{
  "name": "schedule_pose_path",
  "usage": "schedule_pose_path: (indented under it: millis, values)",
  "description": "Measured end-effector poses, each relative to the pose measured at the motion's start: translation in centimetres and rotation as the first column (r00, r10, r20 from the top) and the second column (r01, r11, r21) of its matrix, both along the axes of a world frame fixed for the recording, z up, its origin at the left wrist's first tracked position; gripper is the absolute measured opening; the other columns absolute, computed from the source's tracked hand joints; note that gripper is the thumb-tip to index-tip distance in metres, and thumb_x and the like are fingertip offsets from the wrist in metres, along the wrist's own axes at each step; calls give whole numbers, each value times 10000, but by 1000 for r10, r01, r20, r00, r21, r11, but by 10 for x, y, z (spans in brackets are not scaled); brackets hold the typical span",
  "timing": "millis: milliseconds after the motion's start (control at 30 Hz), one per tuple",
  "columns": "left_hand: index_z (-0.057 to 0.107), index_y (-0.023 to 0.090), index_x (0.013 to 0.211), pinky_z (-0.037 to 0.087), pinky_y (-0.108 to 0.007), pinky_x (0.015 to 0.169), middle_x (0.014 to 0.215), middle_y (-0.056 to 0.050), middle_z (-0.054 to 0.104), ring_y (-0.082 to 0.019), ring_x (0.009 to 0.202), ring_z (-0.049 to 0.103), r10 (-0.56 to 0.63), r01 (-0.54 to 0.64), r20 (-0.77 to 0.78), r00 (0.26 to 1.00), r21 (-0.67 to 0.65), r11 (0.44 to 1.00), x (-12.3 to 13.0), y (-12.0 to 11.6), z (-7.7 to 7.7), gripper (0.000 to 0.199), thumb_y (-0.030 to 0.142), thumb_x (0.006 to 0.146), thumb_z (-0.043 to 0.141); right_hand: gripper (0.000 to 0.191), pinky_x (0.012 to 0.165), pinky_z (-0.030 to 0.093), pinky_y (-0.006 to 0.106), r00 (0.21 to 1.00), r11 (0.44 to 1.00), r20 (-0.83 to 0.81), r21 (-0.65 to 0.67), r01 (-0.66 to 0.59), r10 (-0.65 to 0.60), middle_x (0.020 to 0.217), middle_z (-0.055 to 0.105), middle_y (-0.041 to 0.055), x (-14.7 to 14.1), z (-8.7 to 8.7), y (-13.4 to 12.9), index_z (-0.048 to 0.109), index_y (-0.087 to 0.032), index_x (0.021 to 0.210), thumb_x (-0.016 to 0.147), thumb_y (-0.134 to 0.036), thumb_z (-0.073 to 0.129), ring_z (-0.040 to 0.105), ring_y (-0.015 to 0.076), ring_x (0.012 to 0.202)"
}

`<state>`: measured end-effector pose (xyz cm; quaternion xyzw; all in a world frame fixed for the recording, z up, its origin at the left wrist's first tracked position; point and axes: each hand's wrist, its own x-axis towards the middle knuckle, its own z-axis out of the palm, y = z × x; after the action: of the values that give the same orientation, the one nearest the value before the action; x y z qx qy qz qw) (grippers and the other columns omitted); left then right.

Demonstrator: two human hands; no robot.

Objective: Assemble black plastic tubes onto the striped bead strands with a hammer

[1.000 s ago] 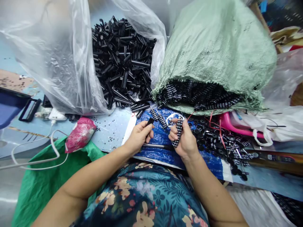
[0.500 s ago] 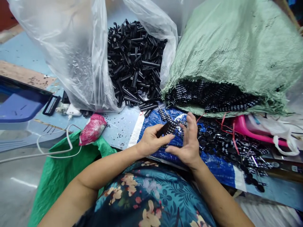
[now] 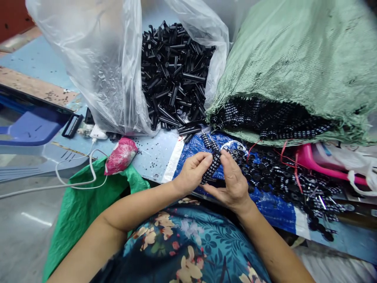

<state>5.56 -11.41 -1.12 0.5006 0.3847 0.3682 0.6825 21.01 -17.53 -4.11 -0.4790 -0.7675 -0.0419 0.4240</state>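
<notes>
A short black cylinder (image 3: 211,169) with rows of small white square marks is held slantwise between both hands, over the front of the blue plastic sheet (image 3: 188,155). My left hand (image 3: 191,173) pinches it from the left side. With bent fingers at its upper end and the thumb at its lower end, my right hand (image 3: 232,181) grips it too. Just beyond the fingers lie a few similar patterned pieces (image 3: 206,140). Many loose black discs (image 3: 265,169) are spread to the right of my right hand.
A clear plastic bag (image 3: 118,78) stands open around a heap of black tubes (image 3: 173,78). To its right, a green woven sack (image 3: 294,59) spills patterned black pieces. A pink wrapped bundle (image 3: 120,156), a white cable (image 3: 93,169) and a pink plastic handle (image 3: 306,159) lie nearby.
My right hand, spread and apart before, has closed in on the piece. The patterned cylinder now shows plainly between both hands. The view has shifted slightly.
</notes>
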Motion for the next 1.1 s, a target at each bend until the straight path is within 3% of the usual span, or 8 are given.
schedule_pose_path:
  millis: [133, 333, 433, 500, 633, 800, 900, 1100]
  values:
    - [730, 148, 975, 455, -239, 729, 828, -4, 672, -105, 743, 577, -80, 112, 144, 986, -236, 965, -8, 8, 0, 417, 484, 746, 823, 1036, 1098, 518, 550, 1000, 999, -9, -38, -6, 6, 1537, 465, 215, 3, 0, -1, 238, -155, 1604, 780, -378, 826, 515, 370, 1384]
    - [666, 150, 960, 544, -288, 622, 843, -42, 703, -186, 716, 703, -179, 314, 307, 935, -475, 822, -15, 11, -9, 506, 516, 673, 867, 1055, 1124, 483, 549, 997, 991, -56, -117, -66, 60, 1524, 475, 213, 3, -1, 2, 235, -169, 1598, 773, -457, 825, 493, 354, 1403]
    - [644, 165, 1006, 547, -292, 649, 849, -26, 699, -153, 682, 679, -152, 220, 213, 965, -350, 910, -22, 15, -20, 479, 508, 725, 826, 1095, 1127, 458, 568, 999, 985, -7, -168, -44, 43, 1523, 460, 243, 4, -8, -3, 209, -136, 1597, 770, -540, 802, 459, 379, 1420]
    - [660, 167, 1049, 539, -302, 724, 900, -37, 711, -151, 745, 670, -124, 123, -2, 992, -84, 989, -36, 23, -28, 406, 463, 794, 770, 891, 1069, 492, 539, 995, 974, 97, -225, 25, -3, 1415, 570, 223, 8, -16, -11, 340, -130, 1538, 837, -489, 756, 541, 366, 1334]
    - [719, 171, 1037, 485, -331, 843, 967, -64, 725, -182, 873, 643, 32, 242, -553, 832, 414, 878, -75, 47, -36, 232, 324, 866, 691, 199, 812, 530, 378, 945, 937, 320, -302, 175, -73, 987, 726, 95, 17, -28, -28, 648, -177, 1129, 956, -271, 624, 676, 238, 894]
    - [751, 186, 957, 398, -261, 677, 772, 1, 662, -146, 710, 577, -78, 461, -774, 629, 290, 839, -93, 69, -35, 258, 378, 786, 766, 168, 768, 516, 309, 976, 958, 126, -203, 200, -177, 913, 695, 70, 13, -19, -20, 626, -188, 1118, 971, -191, 545, 647, 190, 802]
    - [731, 171, 863, 316, -248, 602, 651, 40, 570, -118, 614, 488, -153, 463, -756, 636, 215, 860, -88, 73, -35, 273, 406, 739, 794, 226, 699, 502, 286, 983, 968, 45, -174, 183, -178, 865, 682, 43, 5, -15, -6, 616, -214, 1176, 974, -180, 521, 634, 172, 731]
    - [633, 165, 702, 236, -255, 569, 587, 67, 483, -94, 554, 383, -161, 396, -664, 730, 219, 892, -86, 75, -35, 249, 328, 682, 820, 213, 644, 480, 291, 972, 947, 212, -277, 161, -103, 796, 672, 34, -7, -8, 7, 642, -208, 1158, 993, -244, 512, 623, 170, 666]
